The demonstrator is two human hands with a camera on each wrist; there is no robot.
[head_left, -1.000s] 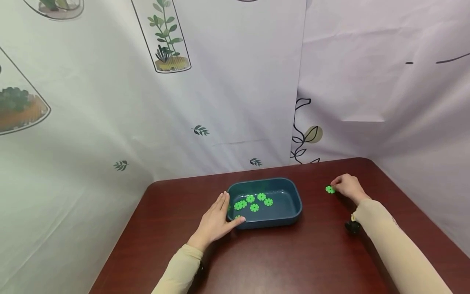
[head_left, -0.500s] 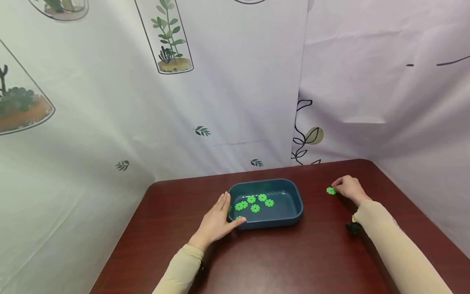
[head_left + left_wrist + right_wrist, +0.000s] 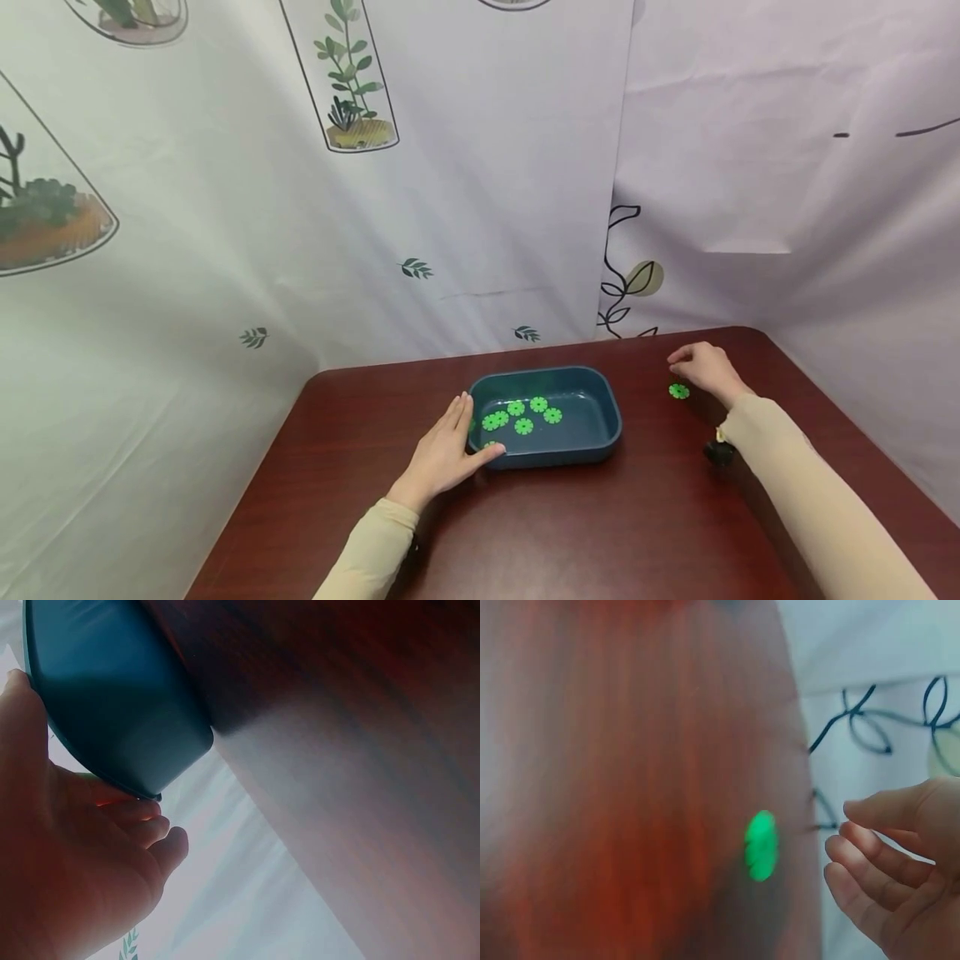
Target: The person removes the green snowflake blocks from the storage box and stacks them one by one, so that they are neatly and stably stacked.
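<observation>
In the head view a dark blue rectangular basin holds several green flower-shaped discs on its left side. My left hand rests against the basin's left end, fingers straight along the outside and thumb extended at the front rim. The left wrist view shows the basin's outer wall beside that hand. Right of the basin, one green notched disc lies on the table. My right hand hovers just above and behind it, fingers loosely bent. Nothing shows between thumb and fingers in the right wrist view.
The dark red-brown table has rounded back corners. A pale cloth backdrop printed with plants hangs behind and beside it. A small black object sits under the right wrist.
The right hand has lifted off the disc on the table and its fingers have come away from it. The left hand and the basin keep their places; the head view shifts slightly.
</observation>
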